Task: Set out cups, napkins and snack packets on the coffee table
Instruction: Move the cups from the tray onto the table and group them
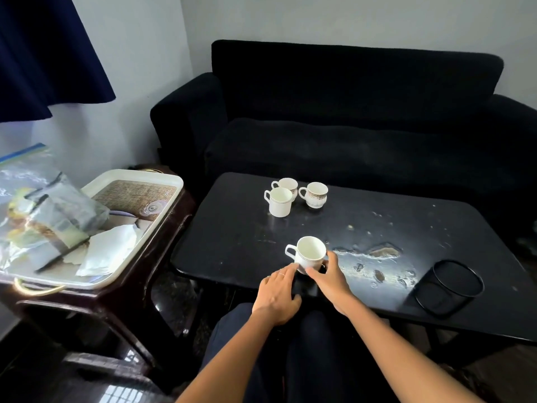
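Observation:
A white cup (310,251) stands near the front edge of the black coffee table (238,237), handle to the left. My right hand (329,279) holds its lower right side between thumb and fingers. My left hand (277,296) lies flat beside it, fingertips touching the cup's base. Three more white cups (280,202) (286,184) (315,194) stand grouped at the table's far left. White napkins (112,250) and clear snack packets (55,216) lie in a white tray (171,199) on the side table at left.
A black wire-mesh holder (449,287) lies on its side at the table's right front. The tabletop has chipped, worn patches (383,252) right of the held cup. A black sofa (348,112) stands behind the table. The dark wooden side table (136,289) stands close to the table's left end.

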